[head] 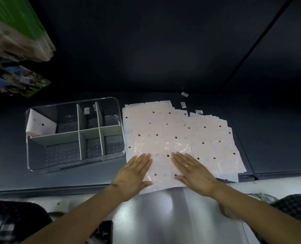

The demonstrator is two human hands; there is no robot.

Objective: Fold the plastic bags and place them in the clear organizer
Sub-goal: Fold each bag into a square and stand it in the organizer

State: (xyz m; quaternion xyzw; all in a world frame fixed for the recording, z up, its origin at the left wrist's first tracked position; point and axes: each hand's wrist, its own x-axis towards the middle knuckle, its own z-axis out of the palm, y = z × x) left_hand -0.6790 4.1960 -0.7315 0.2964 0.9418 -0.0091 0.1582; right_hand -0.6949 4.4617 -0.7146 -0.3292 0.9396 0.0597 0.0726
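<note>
Closest to the camera are two bare arms, with checked cloth at the bottom corners and a pale, shiny floor between them. The left hand and the right hand both lie flat, fingers straight and wide, pressing down on the top plastic bag. They hold nothing. A gold ring sits on one finger of the right hand. The bag is pale pink with dark dots, and its near edge hangs a little over the front edge of the dark bench. Under and behind it lies a messy pile of more dotted bags, spread out to the right. Just left of the pile, close beside it, stands the clear organizer, split by white walls into several boxes. One folded bag leans in the far left box. Past the pile, three small white labels lie on the bench. Behind the bench rises a dark wall. Up at the far left hang blurry green and colourful packets.
</note>
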